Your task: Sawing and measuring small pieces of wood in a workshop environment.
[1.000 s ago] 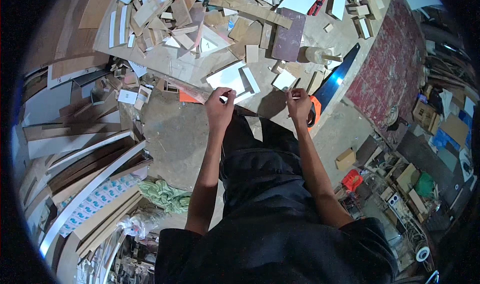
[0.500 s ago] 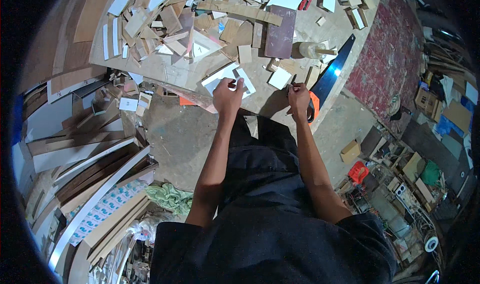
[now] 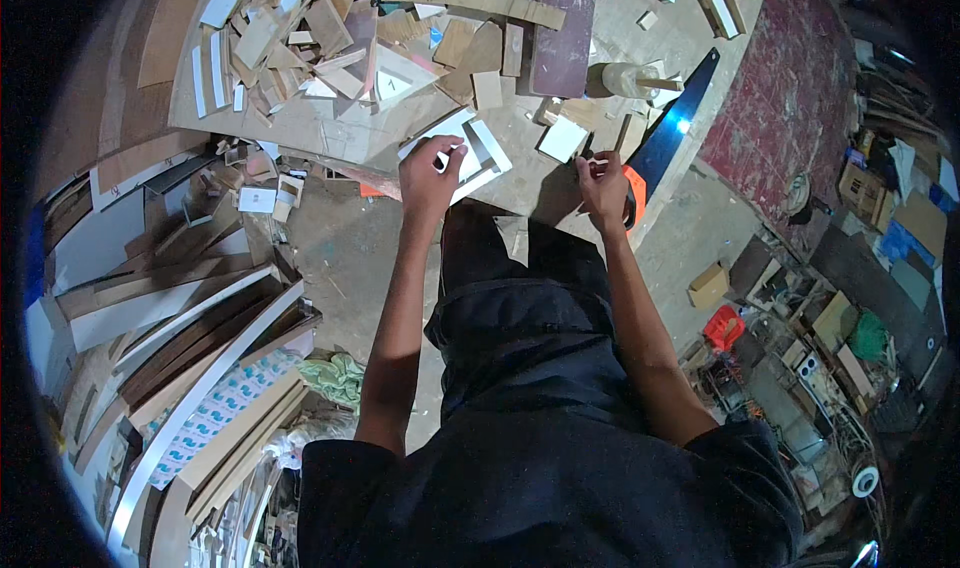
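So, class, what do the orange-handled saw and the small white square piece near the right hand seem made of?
Orange-handled saw: the tapered blade looks like smooth steel, given its bright glint; the handle, bright orange, probably plastic. Small white square piece: smooth, evenly white, perhaps laminated board; core unclear.

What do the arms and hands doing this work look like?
They're human: the left hand and right hand are ungloved, with ordinary fingers. The forearms are bare, no cables showing. Loose, plain black short sleeves cover the upper arms.
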`<act>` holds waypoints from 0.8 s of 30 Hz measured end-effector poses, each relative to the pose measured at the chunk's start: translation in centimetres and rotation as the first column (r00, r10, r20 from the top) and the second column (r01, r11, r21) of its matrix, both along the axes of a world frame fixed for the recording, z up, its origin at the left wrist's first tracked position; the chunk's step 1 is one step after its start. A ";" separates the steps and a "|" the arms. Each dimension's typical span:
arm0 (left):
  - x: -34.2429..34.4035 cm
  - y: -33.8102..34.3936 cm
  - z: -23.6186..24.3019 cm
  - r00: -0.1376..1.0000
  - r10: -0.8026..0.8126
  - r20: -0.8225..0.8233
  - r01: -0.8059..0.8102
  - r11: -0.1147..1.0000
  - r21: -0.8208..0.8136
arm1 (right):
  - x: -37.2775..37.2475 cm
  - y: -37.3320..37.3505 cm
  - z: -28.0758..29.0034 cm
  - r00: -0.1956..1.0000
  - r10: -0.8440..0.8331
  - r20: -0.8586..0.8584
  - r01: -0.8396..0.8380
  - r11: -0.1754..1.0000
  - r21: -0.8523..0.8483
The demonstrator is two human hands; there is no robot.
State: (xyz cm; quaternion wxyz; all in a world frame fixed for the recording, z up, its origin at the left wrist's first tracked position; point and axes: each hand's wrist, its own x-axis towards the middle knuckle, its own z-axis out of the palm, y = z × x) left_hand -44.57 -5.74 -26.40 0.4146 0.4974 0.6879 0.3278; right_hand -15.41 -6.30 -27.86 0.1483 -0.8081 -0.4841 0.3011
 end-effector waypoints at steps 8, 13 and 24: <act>0.7 -2.8 0.3 0.982 0.167 0.086 -0.172 0.983 0.060 | 1.2 -0.2 -1.4 0.999 0.048 -0.012 -0.048 0.998 -0.031; 0.4 -6.6 0.7 0.971 0.222 0.085 -0.211 0.969 -0.129 | 2.9 0.1 -1.6 0.987 0.162 0.019 -0.159 0.981 -0.108; 0.7 -10.0 3.1 0.955 0.289 0.070 -0.271 0.943 -0.193 | 4.3 0.5 1.1 0.989 0.112 -0.094 -0.126 0.979 -0.158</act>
